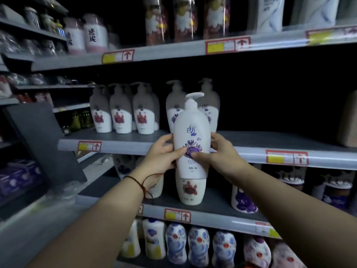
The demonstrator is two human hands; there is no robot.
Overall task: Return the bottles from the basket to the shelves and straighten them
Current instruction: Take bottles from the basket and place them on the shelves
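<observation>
A white pump bottle with a purple flower label is held upright in front of the middle shelf. My left hand grips its left side and my right hand grips its right side, thumbs on the label. Directly behind it on that shelf stand two matching purple-label pump bottles. Left of them is a row of red-label pump bottles. The basket is out of view.
The middle shelf is bare and dark to the right of the purple-label bottles. The shelf below carries a red-label bottle and purple-patterned bottles. Tall bottles stand on the top shelf. A dark panel leans at the left.
</observation>
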